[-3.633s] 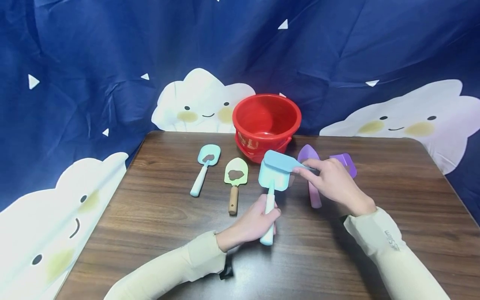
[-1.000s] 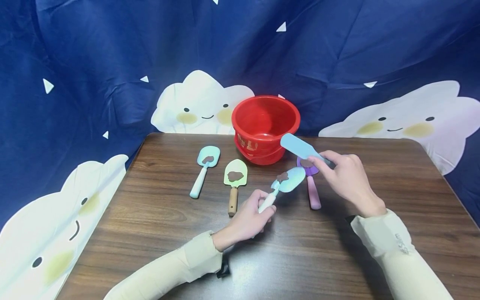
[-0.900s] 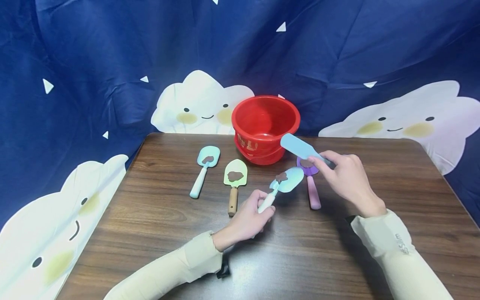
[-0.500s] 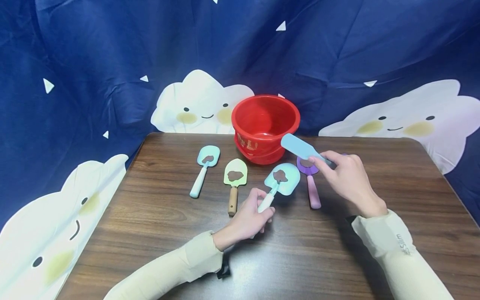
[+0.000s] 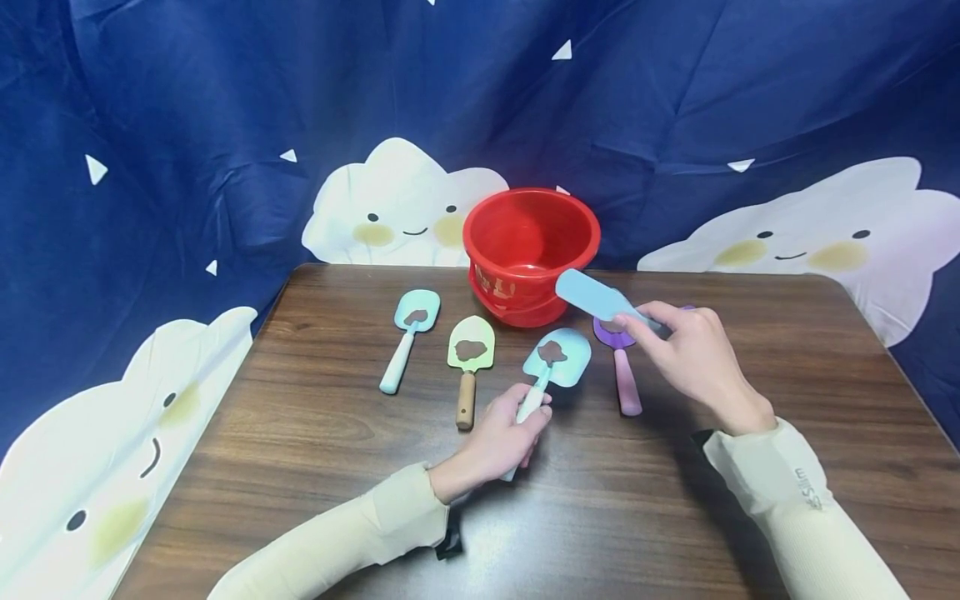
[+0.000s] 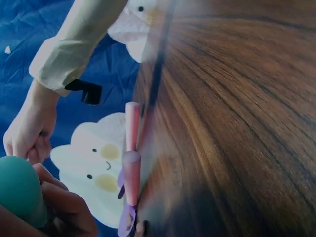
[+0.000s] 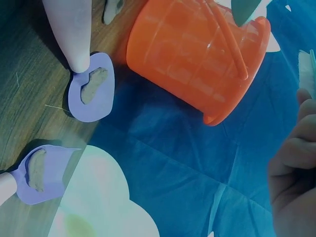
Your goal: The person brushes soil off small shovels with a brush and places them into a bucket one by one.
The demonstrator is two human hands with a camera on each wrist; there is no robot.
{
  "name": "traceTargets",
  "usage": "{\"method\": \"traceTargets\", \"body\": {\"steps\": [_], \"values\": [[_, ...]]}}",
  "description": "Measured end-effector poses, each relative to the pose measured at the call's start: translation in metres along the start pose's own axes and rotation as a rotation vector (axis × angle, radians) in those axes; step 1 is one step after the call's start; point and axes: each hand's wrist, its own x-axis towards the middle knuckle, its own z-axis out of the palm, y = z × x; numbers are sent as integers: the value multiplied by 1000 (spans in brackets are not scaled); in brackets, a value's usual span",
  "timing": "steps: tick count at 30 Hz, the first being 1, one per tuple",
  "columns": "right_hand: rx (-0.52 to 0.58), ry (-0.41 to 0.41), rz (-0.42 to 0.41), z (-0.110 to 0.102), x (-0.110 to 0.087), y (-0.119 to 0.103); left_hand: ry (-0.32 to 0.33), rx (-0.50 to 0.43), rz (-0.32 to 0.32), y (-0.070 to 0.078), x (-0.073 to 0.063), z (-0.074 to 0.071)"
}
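My left hand (image 5: 501, 433) grips the white handle of a light blue toy shovel (image 5: 573, 367), its blade pointing away and held face-up above the table. A brown, clay-like lump (image 5: 551, 352) lies on that blade near the neck. In the left wrist view, the shovel's rounded handle end (image 6: 19, 185) pokes out of my fist. My right hand (image 5: 693, 362) pinches a flat blue spatula (image 5: 588, 293) by its narrow end. The spatula's blade points left, overlapping the red bucket's lower side in the head view, apart from the shovel.
The red bucket (image 5: 502, 296) stands at the table's back edge. A small turquoise shovel (image 5: 399, 362) and a green, wooden-handled shovel (image 5: 466, 400) lie left of my hands, each bearing a brown lump. Two purple shovels (image 7: 103, 111) with lumps lie to the right, partly behind my right hand.
The spatula has moved right, off the shovel's blade, where a brown lump now shows. Over the last second the shovel has turned face-up and shifted slightly left; my right hand is nearly still.
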Motion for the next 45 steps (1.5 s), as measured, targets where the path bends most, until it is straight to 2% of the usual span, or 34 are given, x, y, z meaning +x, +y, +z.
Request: {"method": "traceTargets", "body": {"steps": [8,15,18,22,29,33,40,45], "values": [[30,-27,-51,-2,0,-4,3,-27,-15,4,-3,2],[50,-63,-90,-6,-2,-10,-8,-8,27,4,-4,-1],[68,-77,-120,-5,-3,-12,-26,-33,23,3,-4,0],[92,-134,-157,-2,-7,-15,-44,-93,9,3,-5,2],[117,-287,-172,7,-16,-21,-71,-251,-50,2,-3,6],[106,-333,-173,12,-20,-21,-96,-262,-56,4,-3,7],[85,-342,-184,15,-23,-18,-98,-234,-51,5,-3,10],[84,-307,-193,17,-22,-16,-87,-234,-61,5,-1,11]]}}
